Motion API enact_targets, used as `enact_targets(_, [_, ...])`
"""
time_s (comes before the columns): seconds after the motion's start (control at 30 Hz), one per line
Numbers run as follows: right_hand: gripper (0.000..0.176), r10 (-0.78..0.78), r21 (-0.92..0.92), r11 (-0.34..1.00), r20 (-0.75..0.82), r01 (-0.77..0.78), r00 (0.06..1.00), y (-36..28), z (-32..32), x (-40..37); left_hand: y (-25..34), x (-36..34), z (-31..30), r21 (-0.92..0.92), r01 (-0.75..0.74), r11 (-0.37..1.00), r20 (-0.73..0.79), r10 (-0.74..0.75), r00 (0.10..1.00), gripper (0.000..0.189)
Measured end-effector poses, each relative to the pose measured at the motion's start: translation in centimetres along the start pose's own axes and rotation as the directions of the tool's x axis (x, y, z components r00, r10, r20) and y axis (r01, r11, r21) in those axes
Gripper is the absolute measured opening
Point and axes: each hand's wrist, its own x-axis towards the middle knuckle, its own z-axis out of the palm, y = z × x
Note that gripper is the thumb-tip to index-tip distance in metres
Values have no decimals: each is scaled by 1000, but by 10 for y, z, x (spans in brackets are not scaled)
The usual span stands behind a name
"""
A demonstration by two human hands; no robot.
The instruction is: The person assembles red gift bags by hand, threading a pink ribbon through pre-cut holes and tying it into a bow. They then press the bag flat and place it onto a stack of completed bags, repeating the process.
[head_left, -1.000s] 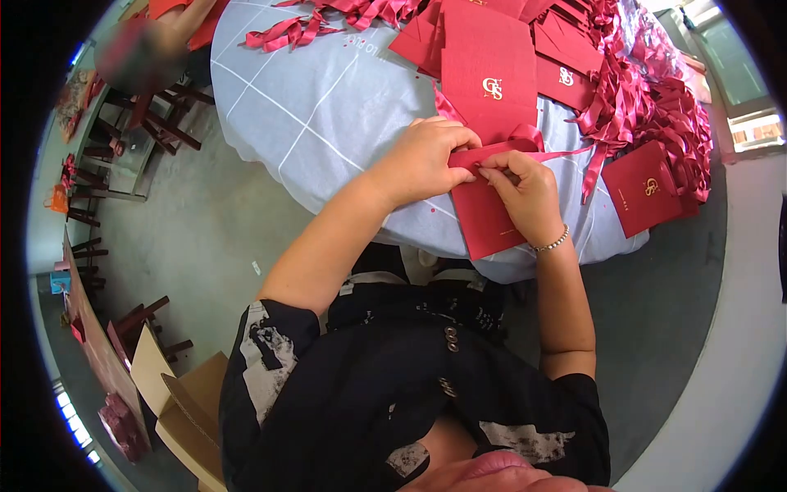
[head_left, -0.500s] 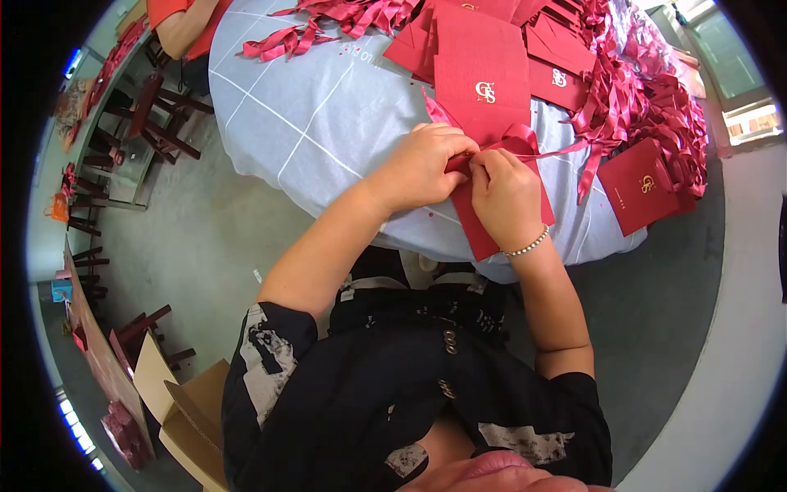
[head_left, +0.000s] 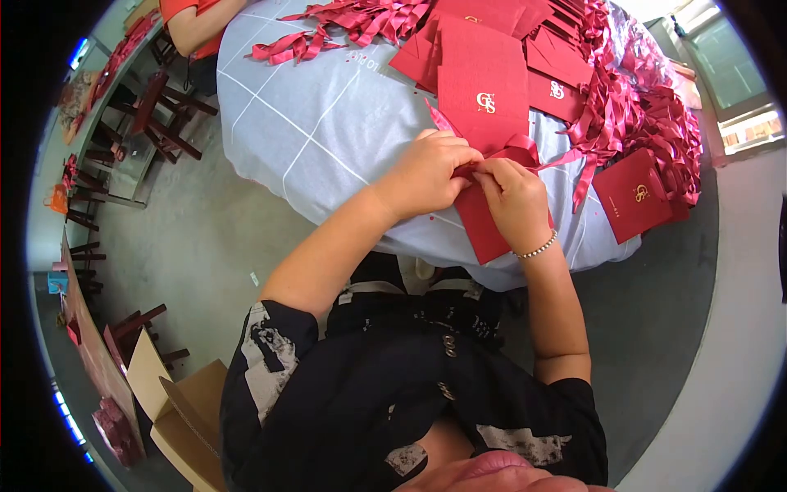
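A red card envelope or bag (head_left: 479, 228) lies at the near edge of the cloth-covered table, under both hands. My left hand (head_left: 432, 174) pinches a red satin ribbon (head_left: 522, 151) from the left side. Close against it, my right hand (head_left: 516, 197), with a beaded bracelet on the wrist, pinches the same ribbon. A loop of ribbon stands up behind the fingers, and one tail runs off to the right. The exact crossing of the ribbon is hidden by the fingertips. Just beyond lies a red piece with gold lettering (head_left: 485, 102).
Cut ribbons (head_left: 361, 20) lie at the far left of the table (head_left: 279, 123). A large ribbon heap (head_left: 615, 107) and another lettered red bag (head_left: 633, 193) are at the right. A co-worker's arm (head_left: 195, 29) is at the far left; an open cardboard box (head_left: 193, 410) stands on the floor.
The fingertips remain together on the ribbon. My right hand has shifted slightly, and the ribbon tail on the right hangs looser. The whole view has moved a little.
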Motion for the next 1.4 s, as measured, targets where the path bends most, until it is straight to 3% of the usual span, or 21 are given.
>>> enact_targets(0.1, [16,-30,-25,999,-101,27,994,-5,-13,10,6,-1,1,70,-3,998,-82,9,997,37])
enact_targets(0.17, [18,-89,2,996,-72,89,993,2,-23,16,14,-5,0,101,2,995,-127,11,992,37])
enact_targets(0.23, [17,-30,58,998,192,19,981,2,-34,20,23,-6,-5,90,46,995,-115,-36,993,35])
enact_targets(0.37, [14,-127,1,992,134,128,983,5,-33,18,22,-9,-6,105,94,990,-101,-83,991,31])
enact_targets(0.5, [14,-154,-46,986,84,158,984,0,-34,14,17,-14,7,35,-16,999,-168,21,986,27])
enact_targets(0.57, [15,103,168,974,272,-153,957,-13,-49,20,18,-17,10,74,-75,994,-182,87,979,23])
enact_targets(0.63, [14,103,251,952,270,-173,957,-6,-53,27,24,-19,10,137,-91,986,-165,114,980,21])
enact_targets(0.7, [13,53,66,995,285,-75,957,-5,-63,39,28,-19,11,202,-112,973,-150,144,978,20])
enact_targets(0.77, [11,70,57,994,349,-96,935,-8,-59,50,30,-19,11,248,-186,951,-155,229,961,19])
enact_targets(0.83, [11,58,-8,998,547,-65,835,-4,-53,60,31,-20,12,266,-199,943,-145,243,959,18])
enact_targets(0.97, [10,21,114,987,598,-111,801,1,-46,70,28,-20,12,246,-152,957,-140,191,972,20])
enact_targets(1.0, [10,25,118,986,594,-118,804,-1,-41,67,27,-19,12,245,-155,957,-132,192,973,20])
enact_targets(1.07, [12,-72,43,997,269,63,960,-4,-27,57,23,-15,13,147,-117,982,-224,148,963,23])
enact_targets(1.1, [14,-20,65,998,221,6,975,0,-22,59,20,-14,13,143,-121,982,-211,149,966,23])
enact_targets(1.17, [11,63,392,919,-54,-37,997,17,-11,67,16,-17,14,54,-101,993,-130,107,986,24])
enact_targets(1.2, [13,91,636,771,-163,34,982,15,-10,74,15,-17,14,52,-108,993,-120,113,986,24])
enact_targets(1.3, [17,126,584,810,-260,52,957,4,-23,66,15,-19,11,-5,-15,1000,-138,14,990,25])
enact_targets(1.37, [25,49,355,934,-21,-38,999,9,-28,43,15,-22,9,-85,171,982,-100,-179,979,26])
enact_targets(1.4, [27,0,264,964,147,-39,989,9,-32,30,18,-21,5,-83,171,982,-96,-178,979,26])
